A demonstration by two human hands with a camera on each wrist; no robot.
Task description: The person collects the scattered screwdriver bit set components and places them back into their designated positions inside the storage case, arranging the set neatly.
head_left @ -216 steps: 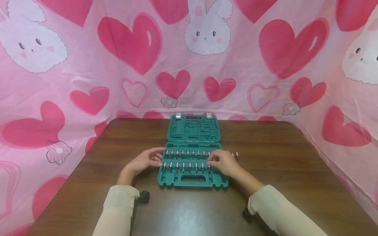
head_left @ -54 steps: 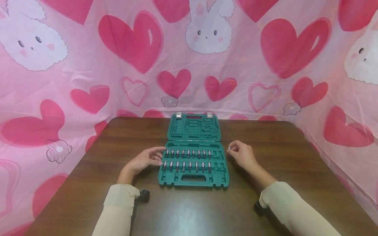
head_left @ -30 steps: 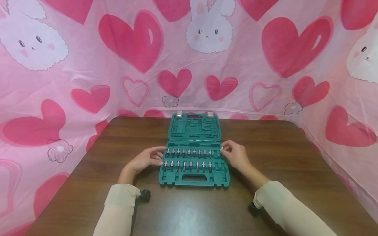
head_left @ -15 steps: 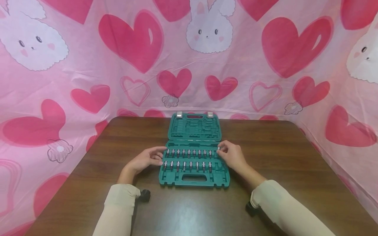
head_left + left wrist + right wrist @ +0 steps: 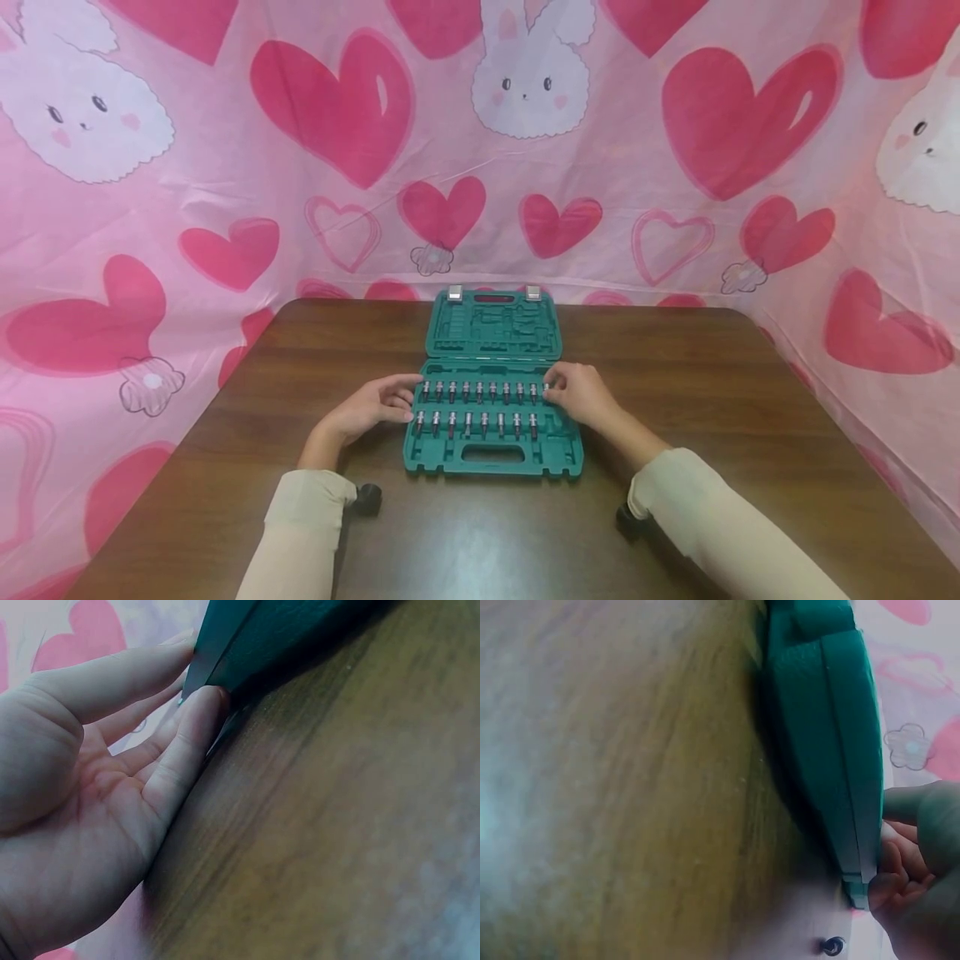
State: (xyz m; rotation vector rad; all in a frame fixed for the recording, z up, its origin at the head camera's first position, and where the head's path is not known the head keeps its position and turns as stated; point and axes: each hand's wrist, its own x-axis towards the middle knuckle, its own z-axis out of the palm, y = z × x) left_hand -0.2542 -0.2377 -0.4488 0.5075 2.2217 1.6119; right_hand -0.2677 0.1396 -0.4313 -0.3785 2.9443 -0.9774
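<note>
A green plastic tool case (image 5: 492,463) lies opened flat on the table, its lid (image 5: 492,343) toward the back. Two rows of silver bit sockets with dark tips fill most of its lower half: an upper row (image 5: 479,392) and a lower row (image 5: 484,425). My right hand (image 5: 585,396) pinches one bit socket (image 5: 546,387) between thumb and fingers at the right end of the upper row; the fingers partly cover it. At the case's left edge, my left hand (image 5: 367,408) touches the side with extended fingers (image 5: 199,724), thumb and index apart.
The brown wooden table (image 5: 480,542) surrounds the case. A small dark ringed piece (image 5: 832,946) lies beyond the case in the right wrist view. Pink fabric with hearts and rabbits (image 5: 525,150) hangs behind and at both sides. Two metal latches (image 5: 455,293) stand on the lid's far edge.
Since the earlier frames, my right hand has brought a bit socket from the table right of the case leftward, down to the upper row's right end. My left hand stays at the edge.
</note>
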